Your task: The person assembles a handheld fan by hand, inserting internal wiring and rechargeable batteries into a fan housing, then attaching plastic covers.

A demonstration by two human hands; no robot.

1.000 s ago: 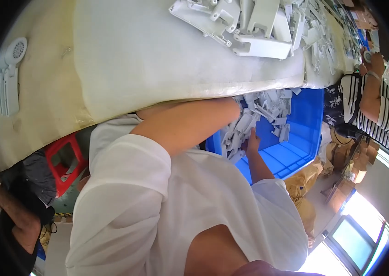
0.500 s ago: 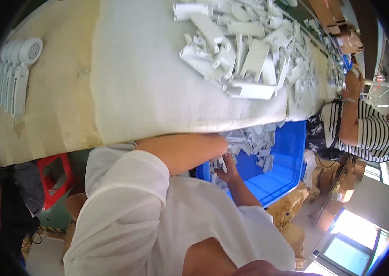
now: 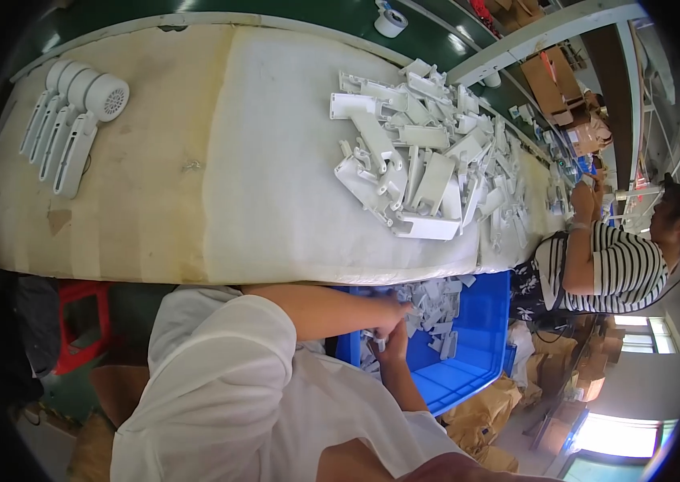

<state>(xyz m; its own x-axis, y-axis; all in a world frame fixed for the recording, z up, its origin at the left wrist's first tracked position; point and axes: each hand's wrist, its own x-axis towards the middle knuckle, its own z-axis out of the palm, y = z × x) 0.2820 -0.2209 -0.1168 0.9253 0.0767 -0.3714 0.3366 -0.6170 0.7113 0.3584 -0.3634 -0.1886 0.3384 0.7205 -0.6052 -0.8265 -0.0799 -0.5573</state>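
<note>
The white shirt (image 3: 203,377) fills the near side, and from it both forearms run to the right, over the left end of a blue bin (image 3: 481,353). The left hand (image 3: 391,315) and the right hand (image 3: 395,345) are close together there, the left one a little farther off. The fingers of both look curled inward, but they are small and partly hidden in this view, so I cannot tell how tight either grip is or what it has hold of. White parts (image 3: 439,304) lie jumbled in the bin, just beside the hands and to their right; the bin's near right portion shows bare blue floor.

Left of the person, near the floor, is a red stool (image 3: 83,333); to the right of the bin are brown bags (image 3: 481,414).

Beyond the bin's far side runs the pale bench (image 3: 268,201). At its left end, four white fans (image 3: 107,98) lie in a row, their round heads touching. Toward its right, a loose heap (image 3: 436,173) of white pieces is spread out. Farther right, a co-worker (image 3: 625,265) in a striped top has both hands raised near the bench. At the far side, a white roll (image 3: 391,22) rests on a green surface (image 3: 300,12), with cardboard boxes (image 3: 553,84) to its right.
</note>
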